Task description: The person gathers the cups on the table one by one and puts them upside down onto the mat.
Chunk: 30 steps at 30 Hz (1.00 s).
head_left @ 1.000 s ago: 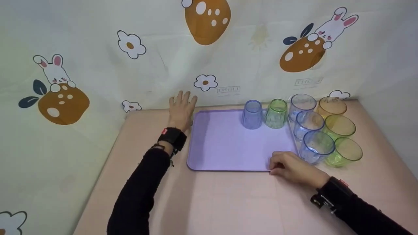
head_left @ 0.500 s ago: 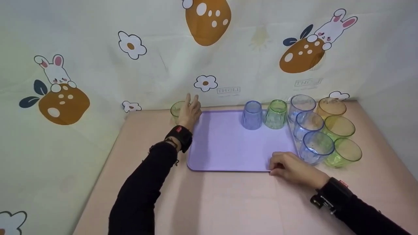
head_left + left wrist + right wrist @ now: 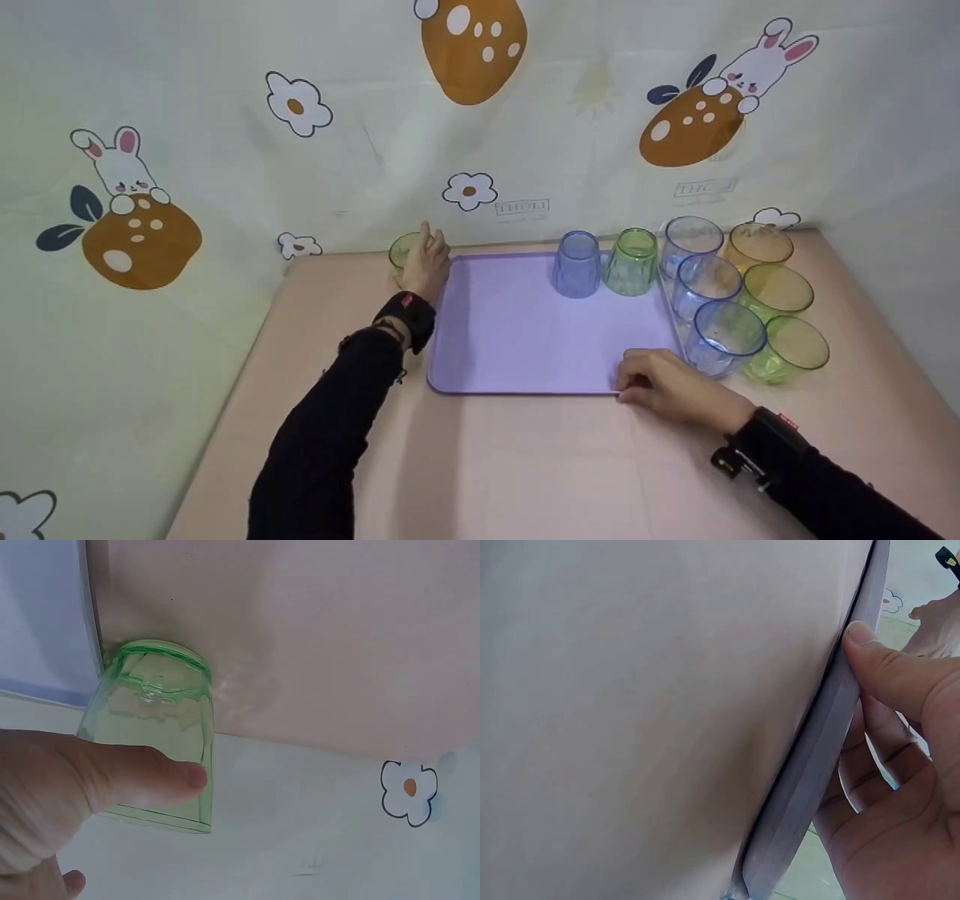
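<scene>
My left hand (image 3: 421,259) grips a green glass cup (image 3: 402,250) by the wall, just beyond the far left corner of the purple tray (image 3: 517,341). In the left wrist view the thumb (image 3: 142,774) lies across the green cup (image 3: 157,727), which stands next to the tray's edge (image 3: 91,637). My right hand (image 3: 646,381) pinches the tray's front right rim. In the right wrist view the thumb (image 3: 889,671) lies on top of the rim (image 3: 810,765) and the fingers curl beneath. A blue cup (image 3: 577,264) and a green cup (image 3: 631,262) stand upside down at the tray's back.
Several upright cups crowd the table right of the tray, among them a blue one (image 3: 724,337) close to my right hand, a green one (image 3: 793,349) and an orange one (image 3: 759,246). A patterned curtain (image 3: 480,127) backs the pink table (image 3: 525,465).
My left hand went from spread flat near the wall to wrapped round the green cup, which has come into sight. The right hand has stayed on the tray's rim.
</scene>
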Each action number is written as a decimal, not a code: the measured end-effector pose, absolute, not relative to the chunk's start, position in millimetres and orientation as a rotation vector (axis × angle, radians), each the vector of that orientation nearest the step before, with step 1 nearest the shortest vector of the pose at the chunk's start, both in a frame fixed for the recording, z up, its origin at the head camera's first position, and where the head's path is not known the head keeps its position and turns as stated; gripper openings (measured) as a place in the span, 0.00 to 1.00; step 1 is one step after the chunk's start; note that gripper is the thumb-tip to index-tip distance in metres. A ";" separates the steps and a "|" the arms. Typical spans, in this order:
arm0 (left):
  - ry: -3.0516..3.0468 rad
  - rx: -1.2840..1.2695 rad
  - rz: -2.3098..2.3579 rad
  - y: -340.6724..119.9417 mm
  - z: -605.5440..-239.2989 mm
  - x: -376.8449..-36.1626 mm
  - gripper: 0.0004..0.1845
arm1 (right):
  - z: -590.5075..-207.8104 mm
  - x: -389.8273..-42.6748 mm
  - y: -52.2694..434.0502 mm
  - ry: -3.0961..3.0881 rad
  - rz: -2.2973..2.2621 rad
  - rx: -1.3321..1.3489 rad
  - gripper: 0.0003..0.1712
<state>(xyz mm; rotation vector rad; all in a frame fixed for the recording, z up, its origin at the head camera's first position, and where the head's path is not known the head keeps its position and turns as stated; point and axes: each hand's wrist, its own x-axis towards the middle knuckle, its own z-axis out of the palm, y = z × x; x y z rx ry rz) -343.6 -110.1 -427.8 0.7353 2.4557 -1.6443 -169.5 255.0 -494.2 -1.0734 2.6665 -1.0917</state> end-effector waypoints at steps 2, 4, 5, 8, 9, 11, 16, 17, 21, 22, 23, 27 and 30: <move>2.534 0.747 -1.554 -112.2 -427.2 -343.5 0.50 | -494.5 -170.0 254.8 2.667 -1.087 -1.072 0.13; 2.601 0.765 -1.478 -114.2 -426.2 -343.1 0.39 | -494.8 -170.5 254.8 2.670 -1.082 -1.077 0.13; 2.626 0.772 -1.448 -115.1 -425.5 -342.7 0.34 | -495.0 -170.6 254.8 2.672 -1.080 -1.080 0.13; 2.673 0.793 -1.414 -117.9 -422.6 -341.0 0.23 | -495.1 -171.0 254.8 2.671 -1.079 -1.082 0.13; 2.679 0.796 -1.416 -119.1 -421.5 -340.4 0.22 | -495.0 -171.0 254.9 2.669 -1.078 -1.078 0.13; 2.701 0.796 -1.408 -122.0 -418.9 -339.1 0.21 | -494.7 -170.9 255.0 2.663 -1.079 -1.064 0.13; 2.757 0.777 -1.326 -131.6 -412.7 -338.0 0.22 | -494.1 -170.6 254.9 2.662 -1.080 -1.072 0.13; 2.767 0.769 -1.304 -133.4 -411.4 -338.1 0.23 | -494.2 -170.7 254.8 2.664 -1.081 -1.078 0.13; 2.822 0.718 -1.220 -140.3 -404.5 -340.4 0.26 | -494.2 -171.4 254.5 2.657 -1.094 -1.116 0.13; 2.843 0.704 -1.190 -141.2 -402.3 -341.1 0.26 | -494.1 -171.5 254.5 2.655 -1.095 -1.121 0.13; 2.868 0.688 -1.155 -141.8 -400.6 -341.9 0.25 | -494.1 -171.7 254.5 2.652 -1.095 -1.123 0.13; 2.969 0.637 -1.025 -139.2 -393.0 -342.4 0.25 | -493.7 -171.4 254.6 2.648 -1.086 -1.112 0.12; 3.060 0.593 -0.932 -134.9 -388.8 -340.8 0.23 | -493.9 -171.5 254.4 2.643 -1.096 -1.123 0.12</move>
